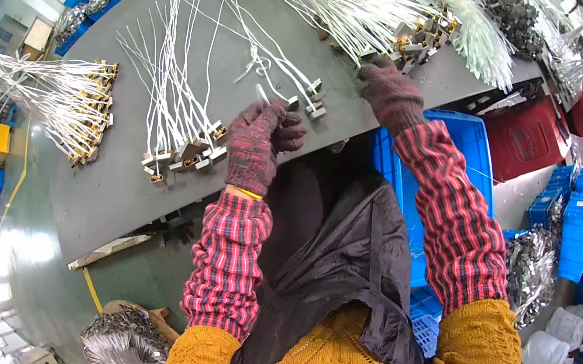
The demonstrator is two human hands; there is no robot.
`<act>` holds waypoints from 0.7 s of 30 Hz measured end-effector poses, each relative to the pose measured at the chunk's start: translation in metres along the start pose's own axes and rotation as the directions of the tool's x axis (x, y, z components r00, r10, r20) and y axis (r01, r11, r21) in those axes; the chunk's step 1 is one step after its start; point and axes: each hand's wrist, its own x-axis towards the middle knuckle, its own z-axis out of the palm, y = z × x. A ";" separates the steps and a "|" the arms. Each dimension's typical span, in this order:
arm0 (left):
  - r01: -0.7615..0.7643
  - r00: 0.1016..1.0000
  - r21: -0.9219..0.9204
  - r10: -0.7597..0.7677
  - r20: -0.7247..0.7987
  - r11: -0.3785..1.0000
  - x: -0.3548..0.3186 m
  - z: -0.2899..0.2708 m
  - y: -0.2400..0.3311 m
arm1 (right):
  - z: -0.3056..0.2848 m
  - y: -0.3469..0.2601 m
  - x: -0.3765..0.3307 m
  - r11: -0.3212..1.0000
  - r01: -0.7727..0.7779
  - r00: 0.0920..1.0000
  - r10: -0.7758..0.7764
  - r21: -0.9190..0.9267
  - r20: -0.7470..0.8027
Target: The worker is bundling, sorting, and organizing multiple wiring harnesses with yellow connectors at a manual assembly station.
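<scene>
Your maroon-black knit-gloved left hand [255, 141]: grip apparently pinching a thin white wire [261, 93] over the dark-grey curved bench [106, 204]. Right hand [394, 97] beside the large white-wire bundle [331, 5]; grip hidden, can't tell. Bundle's blocky metal ends [425, 37] lie nearer you, presumably for reach.

Just the one view here: a fisheye, the left of a side-by-side pair on the person's head, so it's basically their own eyeline. It points steeply down and a bit forward, with the knit top [326, 358] filling the bottom edge. Pretty close too: both forearms fit, and the left hand [266, 134] and right hand [393, 96] land around mid-frame or slightly above. The lens is super wide, so the worktop's [114, 198] edge bends and the floor [54, 283] gets squeezed toward the round dark rim.
</scene>
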 end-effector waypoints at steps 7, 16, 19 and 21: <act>0.114 0.988 -0.184 -0.130 -0.079 0.976 0.001 0.075 -0.084 | -0.023 -0.073 -0.144 0.460 -0.287 0.952 0.234 0.840 0.197; 0.046 0.968 -0.334 -0.125 -0.219 0.942 0.014 0.086 -0.086 | -0.057 0.004 -0.455 0.001 -0.739 0.419 0.784 0.674 0.459; 0.000 0.989 -0.455 -0.066 -0.131 0.891 0.002 0.089 -0.077 | -0.079 0.033 -0.546 -0.054 -0.852 0.278 0.796 0.520 0.538; -0.030 0.989 -0.449 -0.040 -0.145 0.893 0.006 0.086 -0.070 | -0.074 0.042 -0.593 -0.114 -0.739 0.279 0.845 0.664 0.456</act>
